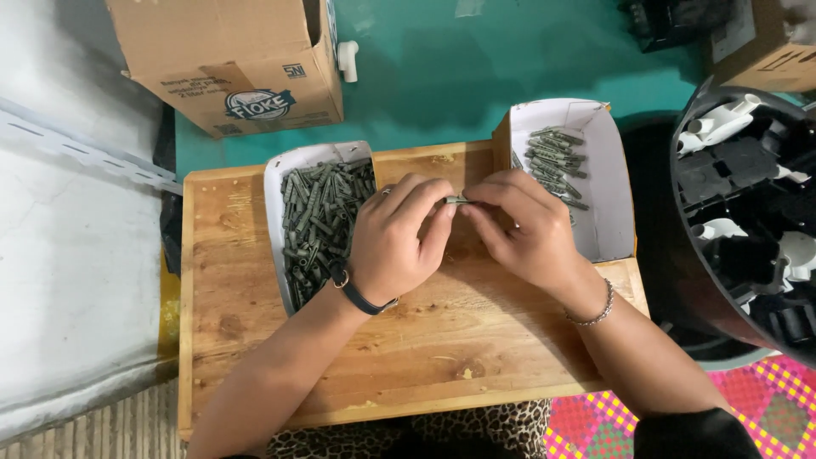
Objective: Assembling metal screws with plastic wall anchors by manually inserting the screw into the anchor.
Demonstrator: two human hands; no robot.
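Note:
Over the middle of a wooden board (425, 340), my left hand (395, 238) and my right hand (527, 225) meet fingertip to fingertip. Both pinch one small grey-green plastic plug (456, 201) between them. A white paper tray (276, 183) on the left is heaped with many of the same grey-green plugs (319, 221). A second white tray (608, 178) on the right holds a smaller pile of plugs (552, 153) at its far end. My left wrist wears a dark band, my right wrist a bead bracelet.
A cardboard box (234, 64) stands beyond the board on a teal floor. A dark round bin (748, 212) with black and white plastic parts sits at the right. A pale wall runs along the left. A pink patterned mat (765, 408) lies at lower right.

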